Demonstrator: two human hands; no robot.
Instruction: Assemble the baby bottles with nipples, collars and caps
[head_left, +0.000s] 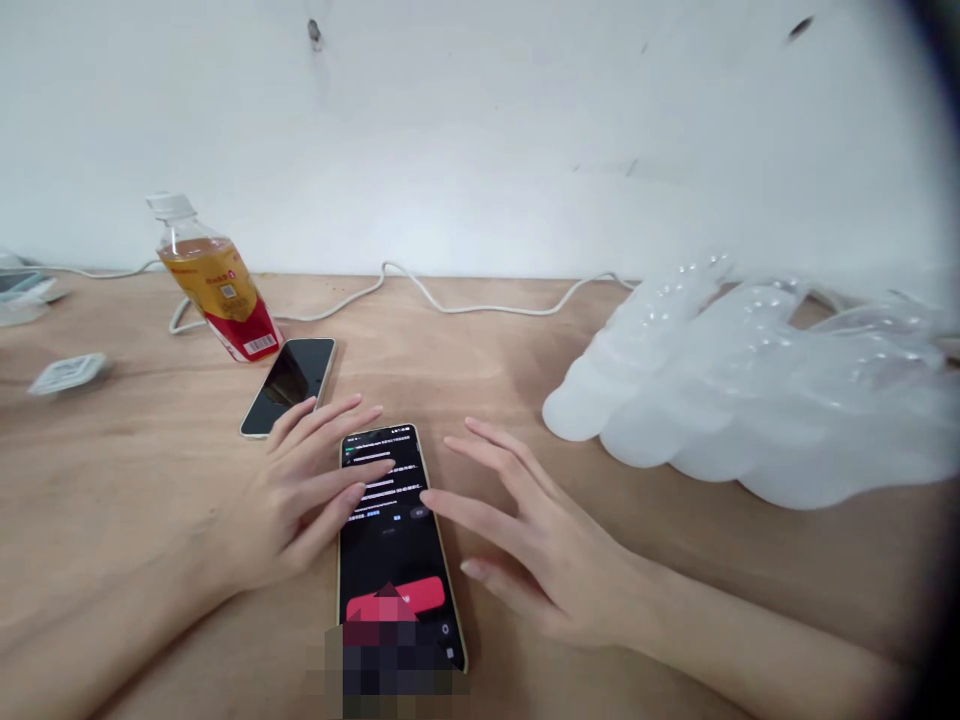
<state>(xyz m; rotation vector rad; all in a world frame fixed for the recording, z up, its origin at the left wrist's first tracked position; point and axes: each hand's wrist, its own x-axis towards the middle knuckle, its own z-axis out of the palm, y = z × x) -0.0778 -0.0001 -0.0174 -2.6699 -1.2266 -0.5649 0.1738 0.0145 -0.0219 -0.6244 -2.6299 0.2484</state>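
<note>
A lit smartphone [397, 560] lies flat on the wooden table, showing a dark screen with white text lines and a red button. My left hand [300, 490] reaches over its upper left side, fingers spread, the index fingertip over the screen; whether it touches the glass I cannot tell. At the phone's right edge, my right hand [532, 540] hovers with fingers apart, its index fingertip by that edge. Neither hand grips anything. Just beyond my left fingers lies a second phone [292, 385] with its screen dark. Pixelation hides the lit phone's lower end.
Behind the dark phone stands a bottle [221, 285] of amber drink, white-capped. White rounded plastic pieces [720, 420], stacked in a row, lie at the right. A white cable [480, 310] runs along the wall. A small clear packet [69, 374] sits at the left.
</note>
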